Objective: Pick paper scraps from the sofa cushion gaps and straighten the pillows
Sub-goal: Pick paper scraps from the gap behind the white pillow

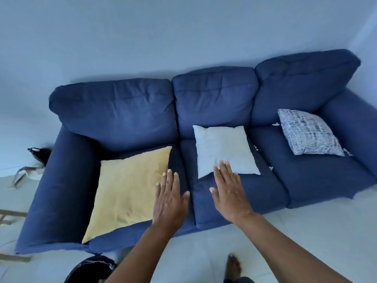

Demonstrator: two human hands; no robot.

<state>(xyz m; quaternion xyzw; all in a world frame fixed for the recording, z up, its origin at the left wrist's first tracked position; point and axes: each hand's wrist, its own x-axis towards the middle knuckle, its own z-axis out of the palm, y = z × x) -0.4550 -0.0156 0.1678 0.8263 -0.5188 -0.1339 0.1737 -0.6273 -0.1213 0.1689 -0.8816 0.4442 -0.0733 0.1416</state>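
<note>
Blue sofa [265, 193] runs long axis roughly 8 to 2 o'clock across the view, three seats. Yellow pillow [128, 193] lies flat on the seat at 8 o'clock, skewed, one corner pointing to 7 over the front edge, opposite corner to 1. White pillow [223, 150] on the middle seat, top edge against the backrest, slightly turned, lower corner pointing to 4. Striped pillow [308, 135] at 2 o'clock, tilted into the arm corner. Paper scraps: one [275, 124] at the back gap beside the striped pillow, another [270, 168] in the gap between middle and 2 o'clock seats. Left hand [170, 198] flat, fingers straight, holding nothing, over the yellow pillow's near edge. Right hand [229, 190] likewise flat and empty, fingertips on the white pillow's lower edge. Bag [33, 166] on floor at 9.
</note>
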